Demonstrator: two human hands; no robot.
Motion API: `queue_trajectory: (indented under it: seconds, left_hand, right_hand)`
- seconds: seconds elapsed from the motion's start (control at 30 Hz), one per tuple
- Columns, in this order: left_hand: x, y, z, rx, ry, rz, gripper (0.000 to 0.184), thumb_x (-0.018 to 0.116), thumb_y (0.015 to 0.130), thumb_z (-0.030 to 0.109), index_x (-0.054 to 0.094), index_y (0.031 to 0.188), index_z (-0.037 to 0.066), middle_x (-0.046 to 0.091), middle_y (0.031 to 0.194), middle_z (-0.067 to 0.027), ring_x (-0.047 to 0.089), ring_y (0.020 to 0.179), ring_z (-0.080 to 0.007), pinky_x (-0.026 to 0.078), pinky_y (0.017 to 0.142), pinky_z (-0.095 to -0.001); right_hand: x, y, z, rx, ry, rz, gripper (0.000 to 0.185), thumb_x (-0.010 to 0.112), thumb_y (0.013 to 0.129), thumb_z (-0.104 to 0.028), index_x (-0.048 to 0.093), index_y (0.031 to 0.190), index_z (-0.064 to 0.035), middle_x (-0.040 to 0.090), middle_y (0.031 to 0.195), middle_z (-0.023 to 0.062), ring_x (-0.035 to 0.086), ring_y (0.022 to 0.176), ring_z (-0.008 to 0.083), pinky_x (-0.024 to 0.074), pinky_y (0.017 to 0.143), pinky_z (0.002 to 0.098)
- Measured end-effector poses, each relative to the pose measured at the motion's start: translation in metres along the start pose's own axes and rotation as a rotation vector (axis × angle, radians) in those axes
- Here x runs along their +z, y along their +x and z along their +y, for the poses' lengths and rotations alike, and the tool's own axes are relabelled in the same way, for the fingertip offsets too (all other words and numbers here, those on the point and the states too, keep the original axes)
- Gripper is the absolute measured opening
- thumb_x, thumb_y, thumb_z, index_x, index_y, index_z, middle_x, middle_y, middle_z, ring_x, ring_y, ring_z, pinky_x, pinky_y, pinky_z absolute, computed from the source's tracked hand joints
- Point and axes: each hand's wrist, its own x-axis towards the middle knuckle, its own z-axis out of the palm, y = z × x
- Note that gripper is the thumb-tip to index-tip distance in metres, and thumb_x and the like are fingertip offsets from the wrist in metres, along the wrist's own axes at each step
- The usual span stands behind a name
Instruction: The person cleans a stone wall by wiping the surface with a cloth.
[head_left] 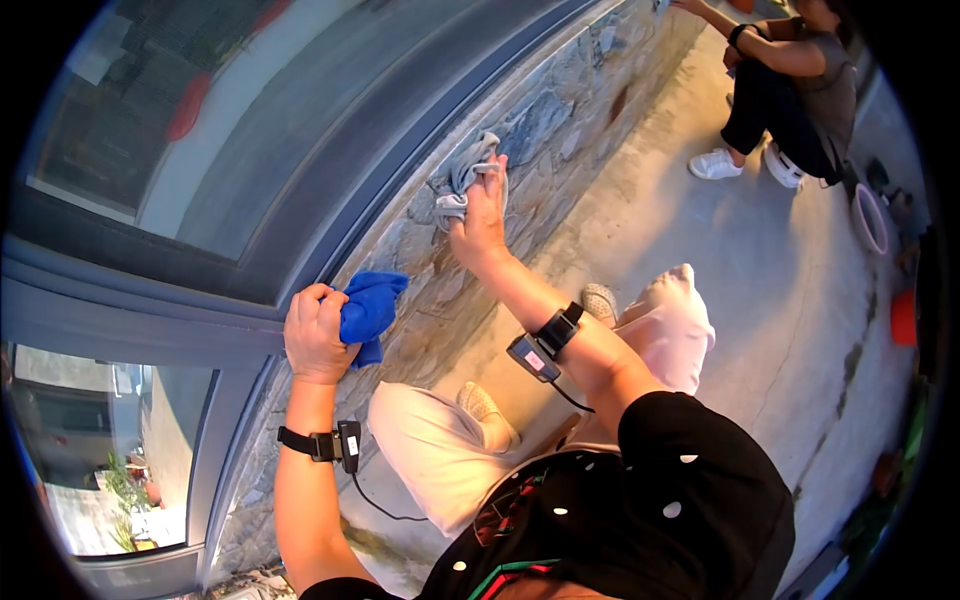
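At left of centre, locate the left hand (318,335), curled into a fist around a bright blue fabric cloth (370,305) with loose folds spilling toward the right. Positioned near the lower corner of a dark gray metal window frame (255,275); cannot tell whether touching it.

At upper centre, locate the right hand (483,222), reaching out with fingers nearly straight and holding a crumpled light gray fabric cloth (468,165) against a rough stone wall (560,130), just beside the frame's edge. Cannot tell the tightness of this hold, with the palm side turned away.

Regarding progress, judge as under way, from the gray cloth's place on the stone. Cannot distinguish covered stone from uncovered. Treat completion as unproven: both cloths in hand, neither set down.

At upper right, note a second person (825,95) crouching on the pale concrete floor (760,290), one arm extended toward the same wall. At far right, note a pale pink round basin (857,215) and a red container (904,317), both well apart from the cloths.
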Motion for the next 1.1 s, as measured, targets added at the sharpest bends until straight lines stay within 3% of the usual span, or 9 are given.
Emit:
queue_trajectory:
  seconds: [0.13, 0.2, 0.4, 0.53, 0.6, 0.73, 0.8, 1.03, 1.1]
  left_hand:
    - [-0.001, 0.000, -0.001, -0.002, 0.011, -0.020, 0.039, 0.079, 0.064, 0.012, 0.060, 0.099, 0.013, 0.058, 0.100, -0.0087, 0.061, 0.087, -0.0319, 0.051, 0.073, -0.0424]
    - [0.000, 0.001, -0.001, 0.003, 0.010, -0.010, 0.040, 0.079, 0.064, 0.011, 0.060, 0.099, 0.013, 0.058, 0.099, -0.0085, 0.061, 0.086, -0.0318, 0.051, 0.073, -0.0424]
    - [-0.001, 0.003, 0.000, -0.009, -0.006, -0.008, 0.040, 0.079, 0.063, 0.009, 0.060, 0.099, 0.013, 0.058, 0.098, -0.0075, 0.060, 0.084, -0.0308, 0.051, 0.071, -0.0420]
    - [-0.001, 0.002, 0.001, -0.015, 0.009, 0.000, 0.044, 0.080, 0.060, 0.008, 0.060, 0.099, 0.013, 0.058, 0.099, -0.0071, 0.060, 0.085, -0.0299, 0.051, 0.071, -0.0412]
    - [-0.002, 0.003, 0.002, -0.024, 0.003, -0.008, 0.045, 0.080, 0.059, 0.008, 0.060, 0.100, 0.013, 0.058, 0.099, -0.0071, 0.060, 0.085, -0.0298, 0.051, 0.072, -0.0411]
    - [-0.004, 0.002, 0.002, -0.022, -0.008, -0.009, 0.050, 0.081, 0.056, 0.007, 0.061, 0.101, 0.013, 0.058, 0.099, -0.0073, 0.060, 0.087, -0.0299, 0.051, 0.074, -0.0410]
    - [-0.003, 0.001, 0.001, -0.022, -0.011, -0.009, 0.050, 0.081, 0.056, 0.008, 0.061, 0.101, 0.013, 0.058, 0.100, -0.0073, 0.060, 0.088, -0.0302, 0.051, 0.075, -0.0410]
    - [-0.001, 0.001, 0.001, -0.012, -0.016, 0.005, 0.049, 0.081, 0.058, 0.009, 0.060, 0.102, 0.013, 0.058, 0.101, -0.0072, 0.060, 0.088, -0.0303, 0.051, 0.076, -0.0411]
    - [-0.001, 0.000, 0.000, -0.009, -0.017, 0.001, 0.049, 0.081, 0.058, 0.010, 0.060, 0.102, 0.014, 0.058, 0.101, -0.0072, 0.059, 0.089, -0.0303, 0.051, 0.076, -0.0412]
  right_hand:
    - [-0.023, 0.076, 0.006, -0.112, -0.031, 0.112, 0.060, 0.062, 0.085, -0.003, 0.042, 0.141, 0.0068, 0.026, 0.156, 0.0330, 0.017, 0.146, 0.0560, 0.0172, 0.122, 0.0547]
    - [-0.032, 0.122, 0.046, -0.067, -0.074, 0.110, 0.064, 0.066, 0.083, -0.010, 0.041, 0.138, 0.0094, 0.028, 0.155, 0.0323, 0.018, 0.146, 0.0561, 0.0205, 0.121, 0.0534]
    - [-0.076, 0.221, 0.154, 0.493, -0.012, 0.243, 0.051, 0.054, 0.094, -0.028, 0.053, 0.131, 0.0067, 0.050, 0.140, 0.0299, 0.047, 0.132, 0.0443, 0.0380, 0.112, 0.0446]
    - [-0.068, 0.208, 0.206, 0.646, -0.015, 0.305, 0.042, 0.053, 0.091, -0.023, 0.063, 0.127, -0.0034, 0.067, 0.123, 0.0217, 0.063, 0.115, 0.0377, 0.0492, 0.098, 0.0431]
    - [-0.060, 0.171, 0.179, 0.781, 0.101, 0.267, 0.049, 0.050, 0.092, -0.027, 0.056, 0.130, 0.0042, 0.053, 0.136, 0.0290, 0.051, 0.129, 0.0431, 0.0403, 0.109, 0.0454]
    - [-0.025, 0.085, 0.148, 0.776, 0.087, 0.214, 0.047, 0.051, 0.093, -0.026, 0.056, 0.128, 0.0044, 0.053, 0.135, 0.0298, 0.049, 0.129, 0.0450, 0.0400, 0.108, 0.0467]
    - [0.001, 0.036, 0.139, 0.736, 0.102, 0.202, 0.042, 0.051, 0.093, -0.023, 0.058, 0.126, 0.0011, 0.057, 0.129, 0.0266, 0.058, 0.117, 0.0403, 0.0463, 0.101, 0.0438]
    - [0.018, -0.049, -0.029, 0.216, 0.005, -0.049, 0.047, 0.061, 0.089, -0.010, 0.045, 0.127, 0.0117, 0.023, 0.154, 0.0377, 0.020, 0.145, 0.0565, 0.0206, 0.120, 0.0519]
    - [0.012, -0.041, -0.045, -0.099, -0.056, -0.115, 0.053, 0.063, 0.086, -0.005, 0.042, 0.130, 0.0162, 0.015, 0.157, 0.0408, 0.010, 0.148, 0.0590, 0.0152, 0.121, 0.0560]
